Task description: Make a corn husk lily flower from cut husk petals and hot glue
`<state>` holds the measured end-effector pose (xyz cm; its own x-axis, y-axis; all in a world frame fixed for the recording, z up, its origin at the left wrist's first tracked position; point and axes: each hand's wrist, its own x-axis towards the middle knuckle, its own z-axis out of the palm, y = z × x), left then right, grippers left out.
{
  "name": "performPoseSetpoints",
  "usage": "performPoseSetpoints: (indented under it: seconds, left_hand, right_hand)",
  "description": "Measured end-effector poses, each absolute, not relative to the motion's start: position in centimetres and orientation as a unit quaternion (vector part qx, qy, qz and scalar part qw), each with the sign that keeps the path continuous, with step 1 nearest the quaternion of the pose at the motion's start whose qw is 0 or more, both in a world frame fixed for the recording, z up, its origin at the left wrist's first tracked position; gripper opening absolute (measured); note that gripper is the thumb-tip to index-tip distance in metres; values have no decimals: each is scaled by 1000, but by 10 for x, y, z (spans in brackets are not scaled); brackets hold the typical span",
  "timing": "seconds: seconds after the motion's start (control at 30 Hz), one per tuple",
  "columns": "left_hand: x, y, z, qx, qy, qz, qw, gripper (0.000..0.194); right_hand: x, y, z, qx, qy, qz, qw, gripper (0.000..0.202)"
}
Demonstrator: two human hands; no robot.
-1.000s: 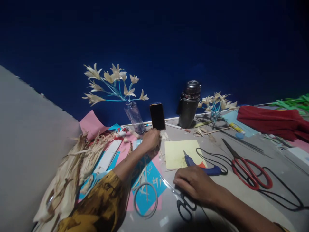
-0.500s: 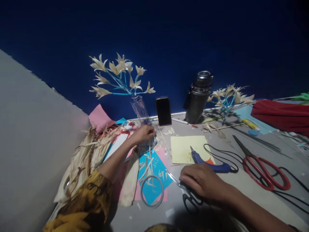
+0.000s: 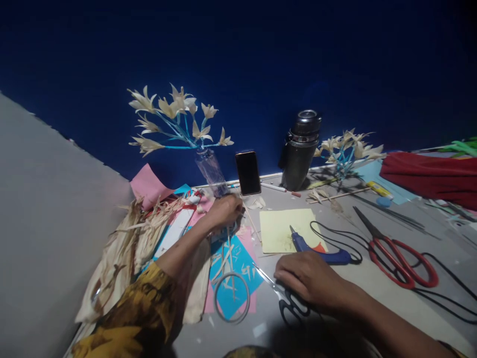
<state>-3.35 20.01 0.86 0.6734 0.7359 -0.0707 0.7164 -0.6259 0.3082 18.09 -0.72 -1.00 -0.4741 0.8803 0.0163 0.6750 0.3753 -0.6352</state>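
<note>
Left hand: from my distant seat I saw the left hand (image 3: pixel 225 211) palm-down, fingers drawn in, in front of the clear plastic bottle (image 3: pixel 211 171); I couldn't tell whether it gripped anything.
Right hand: the right hand (image 3: pixel 303 273) curled narrow over the tabletop (image 3: pixel 201 343); its palm was hidden, so I couldn't tell whether it held anything.
Small scissors: the silver-bladed scissors with black handles (image 3: pixel 279 292) lay partly beneath my view of the right hand, tips angled toward the blue paper sheet (image 3: pixel 255 281).
Glue gun: the blue glue gun with an orange trigger (image 3: pixel 302 244) lay just beyond the right hand, nozzle over the pale yellow paper (image 3: pixel 276 228).
Ring: a grey round ring (image 3: pixel 215 297) lay on the blue sheet, around part of some thin pale strips.
Bottle: it leaned in my view, bearing cream flowers on light-blue stems (image 3: pixel 179 107).
Phone: a black-screened phone (image 3: pixel 248 174) stood upright near the left hand.
</note>
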Motion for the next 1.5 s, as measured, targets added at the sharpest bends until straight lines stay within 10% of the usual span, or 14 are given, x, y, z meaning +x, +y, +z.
performPoseSetpoints:
  seconds: [0.3,0.7,1.5]
  left_hand:
    - [-69,187,31,655,431,490,381,22]
    - [-50,15,25,624,440,196,616,13]
    - [-59,-22,-4,324,350,382,792,46]
  right_hand:
    - [182,-8,-12,-480,-814,270,186,32]
    - [169,-15,-12,-466,-708,452,276,19]
    - [150,-27,-17,-448,-638,558,284,52]
